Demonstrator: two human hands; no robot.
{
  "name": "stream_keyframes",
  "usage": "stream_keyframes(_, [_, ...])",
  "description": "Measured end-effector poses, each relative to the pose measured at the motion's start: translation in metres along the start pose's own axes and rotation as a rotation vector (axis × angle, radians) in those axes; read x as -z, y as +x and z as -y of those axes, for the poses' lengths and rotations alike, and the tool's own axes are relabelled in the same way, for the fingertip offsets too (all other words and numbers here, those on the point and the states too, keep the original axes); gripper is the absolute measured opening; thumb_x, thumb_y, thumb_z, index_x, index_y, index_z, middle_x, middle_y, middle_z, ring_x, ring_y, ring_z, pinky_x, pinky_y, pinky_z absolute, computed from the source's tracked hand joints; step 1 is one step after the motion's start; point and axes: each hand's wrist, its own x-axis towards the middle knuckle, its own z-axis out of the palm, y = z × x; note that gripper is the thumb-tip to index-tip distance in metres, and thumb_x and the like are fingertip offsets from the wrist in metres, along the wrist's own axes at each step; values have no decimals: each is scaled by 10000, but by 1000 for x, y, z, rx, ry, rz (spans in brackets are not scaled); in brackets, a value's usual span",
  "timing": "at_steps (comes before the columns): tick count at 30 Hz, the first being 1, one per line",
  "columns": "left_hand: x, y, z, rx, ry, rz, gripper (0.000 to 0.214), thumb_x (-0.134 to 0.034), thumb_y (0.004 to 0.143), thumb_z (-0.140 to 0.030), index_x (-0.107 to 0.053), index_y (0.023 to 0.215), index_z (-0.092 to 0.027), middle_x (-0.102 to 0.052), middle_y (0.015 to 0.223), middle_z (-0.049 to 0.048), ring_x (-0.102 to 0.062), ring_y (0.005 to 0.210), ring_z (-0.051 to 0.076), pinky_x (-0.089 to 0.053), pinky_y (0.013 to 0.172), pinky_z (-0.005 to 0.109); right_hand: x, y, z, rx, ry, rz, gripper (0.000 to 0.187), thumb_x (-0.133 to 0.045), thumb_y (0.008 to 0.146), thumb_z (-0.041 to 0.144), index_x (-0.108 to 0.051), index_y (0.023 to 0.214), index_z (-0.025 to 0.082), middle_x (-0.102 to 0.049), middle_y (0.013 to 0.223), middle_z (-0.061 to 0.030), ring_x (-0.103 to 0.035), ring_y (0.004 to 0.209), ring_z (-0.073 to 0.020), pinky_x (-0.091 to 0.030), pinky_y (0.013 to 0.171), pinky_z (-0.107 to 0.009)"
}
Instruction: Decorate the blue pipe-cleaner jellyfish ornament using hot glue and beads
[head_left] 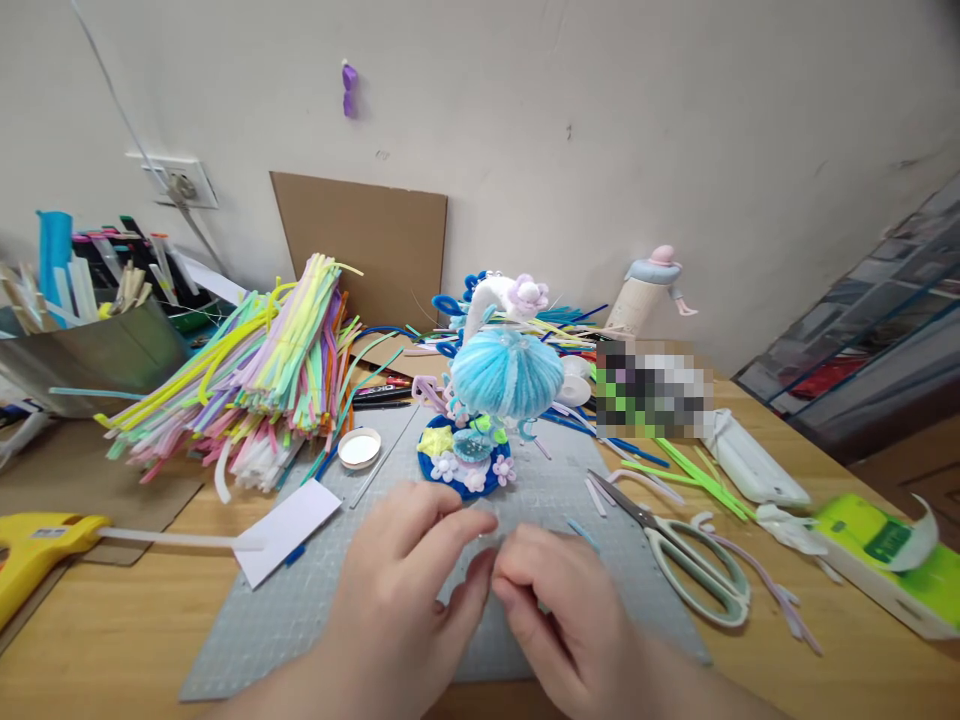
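Observation:
My left hand and my right hand meet over the grey cutting mat, fingertips pinched together on something too small to make out. Just beyond them stands a pipe-cleaner craft, a fluffy blue jellyfish on a dark blue base with small flowers and a star. A short blue pipe-cleaner piece lies on the mat by my right hand.
A big pile of pastel pipe cleaners lies at the left, a yellow glue gun at the far left. Scissors lie right of the mat, a white lid and white card to its left. A green box sits far right.

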Motion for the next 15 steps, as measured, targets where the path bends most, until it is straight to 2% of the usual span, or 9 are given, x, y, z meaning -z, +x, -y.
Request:
stream_keyframes(2, [1, 1, 0, 5, -15, 19, 223, -600, 752, -72, -595, 936, -197, -561, 882, 32, -544, 823, 142, -455, 711, 259, -1, -1, 2, -9, 18, -21, 119, -423, 847, 98, -427, 806, 209, -451, 668, 25, -435, 598, -108, -325, 556, -242])
stream_keyframes(6, [3, 1, -2, 27, -115, 37, 207, -591, 750, -60, -587, 918, -181, -573, 893, 45, -556, 846, 139, -472, 731, 246, -1, -3, -1, -190, 82, -132, 169, -400, 877, 153, -399, 717, 210, -400, 621, 41, -401, 549, -98, -310, 523, -235])
stream_keyframes(10, [6, -1, -7, -5, -268, 85, 252, -523, 745, -34, -576, 956, -160, -584, 899, 72, -566, 854, 150, -495, 736, 258, -1, -1, -2, -307, 60, -61, 147, -497, 845, 249, -445, 715, 206, -429, 609, 45, -405, 539, -97, -312, 499, -228])
stream_keyframes(15, [6, -1, -10, -18, -320, 78, 259, -496, 736, -1, -568, 926, -161, -597, 837, 64, -567, 804, 143, -494, 698, 247, -3, 2, 8, -343, 0, -68, 113, -523, 784, 162, -473, 689, 200, -445, 568, 55, -415, 495, -81, -322, 468, -198])
